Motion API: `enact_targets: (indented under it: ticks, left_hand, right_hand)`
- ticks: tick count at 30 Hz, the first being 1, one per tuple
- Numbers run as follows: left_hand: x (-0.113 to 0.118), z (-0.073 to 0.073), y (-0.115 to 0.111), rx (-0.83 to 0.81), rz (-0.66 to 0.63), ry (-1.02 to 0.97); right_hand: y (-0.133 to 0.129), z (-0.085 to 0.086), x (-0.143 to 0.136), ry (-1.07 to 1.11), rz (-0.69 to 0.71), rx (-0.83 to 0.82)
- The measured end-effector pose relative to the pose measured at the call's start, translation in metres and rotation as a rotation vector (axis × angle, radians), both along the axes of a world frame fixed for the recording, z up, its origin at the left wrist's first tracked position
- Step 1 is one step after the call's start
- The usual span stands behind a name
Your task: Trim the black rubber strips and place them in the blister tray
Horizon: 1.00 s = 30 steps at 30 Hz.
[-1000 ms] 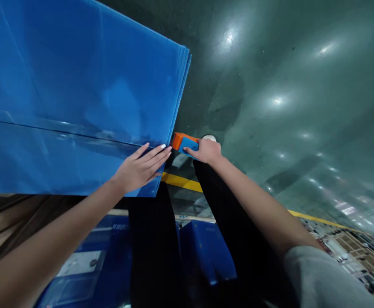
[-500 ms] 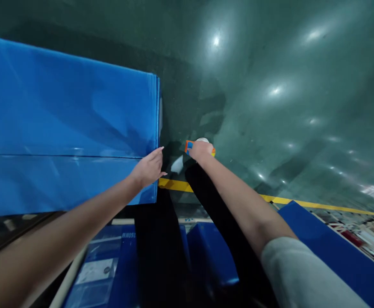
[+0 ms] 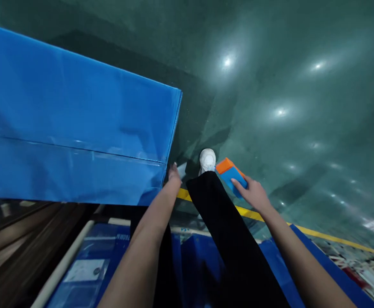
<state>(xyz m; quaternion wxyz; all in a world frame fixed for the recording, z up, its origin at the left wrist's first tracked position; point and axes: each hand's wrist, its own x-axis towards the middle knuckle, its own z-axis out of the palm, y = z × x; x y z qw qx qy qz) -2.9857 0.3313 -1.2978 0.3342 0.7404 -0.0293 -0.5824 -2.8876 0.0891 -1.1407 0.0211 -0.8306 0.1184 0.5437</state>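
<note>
Two bare hands work around a big blue box [image 3: 78, 107]. The right hand [image 3: 254, 191] pinches an orange and blue block [image 3: 233, 176] near one end, thumb across the blue face and fingers round the edge by the orange side; that grip probably keeps the far end free and easy to aim. The block appears tilted, well apart from the box, and looks just beside the white shoe [image 3: 207, 159] in view, over the green floor [image 3: 276, 145].

The left hand [image 3: 174, 174] is at the box's near corner, seen nearly edge-on, perhaps to steady or feel the side. Its fingers are blurred and foreshortened, so I cannot tell whether they are spread, pressed together or touching the box. Set apart, the hands seem to leave each other room.
</note>
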Motion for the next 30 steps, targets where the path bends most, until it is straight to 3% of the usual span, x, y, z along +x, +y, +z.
enact_targets:
  ticks: [4, 6, 8, 10, 12, 14, 15, 18, 22, 25, 30]
  left_hand:
    - [-0.052, 0.079, -0.005, -0.197, 0.122, -0.034]
    - [-0.063, 0.112, 0.015, -0.246, 0.234, -0.12]
    - [-0.061, 0.133, 0.057, -0.164, 0.383, -0.226]
    - [-0.044, 0.147, 0.116, 0.015, 0.71, -0.341]
    - [-0.019, 0.162, 0.182, 0.118, 1.267, -0.423]
    - [0.007, 0.181, 0.24, -0.062, 1.683, -0.38]
    - [0.018, 0.193, 0.264, -0.163, 1.776, -0.343]
    - [0.038, 0.232, 0.315, -0.345, 1.769, -0.21]
    - [0.036, 0.269, 0.345, -0.413, 1.623, -0.143]
    - [0.026, 0.278, 0.356, -0.42, 1.555, -0.108]
    - [0.018, 0.275, 0.365, -0.435, 1.587, 0.038]
  right_hand:
    - [0.038, 0.022, 0.002, -0.135, -0.201, 0.289]
    - [0.073, 0.029, 0.003, -0.166, -0.24, 0.39]
    - [0.114, 0.037, 0.003, -0.171, -0.265, 0.515]
    - [0.157, 0.046, 0.004, -0.15, -0.264, 0.654]
    - [0.201, 0.056, 0.003, -0.117, -0.215, 0.803]
    - [0.241, 0.063, 0.001, -0.117, -0.129, 0.945]
    - [0.26, 0.066, 0.0, -0.134, -0.08, 1.004]
    - [0.306, 0.071, -0.005, -0.237, 0.024, 1.124]
    - [0.343, 0.075, -0.007, -0.348, 0.091, 1.227]
    - [0.359, 0.079, -0.004, -0.381, 0.154, 1.268]
    - [0.378, 0.082, 0.006, -0.382, 0.277, 1.28]
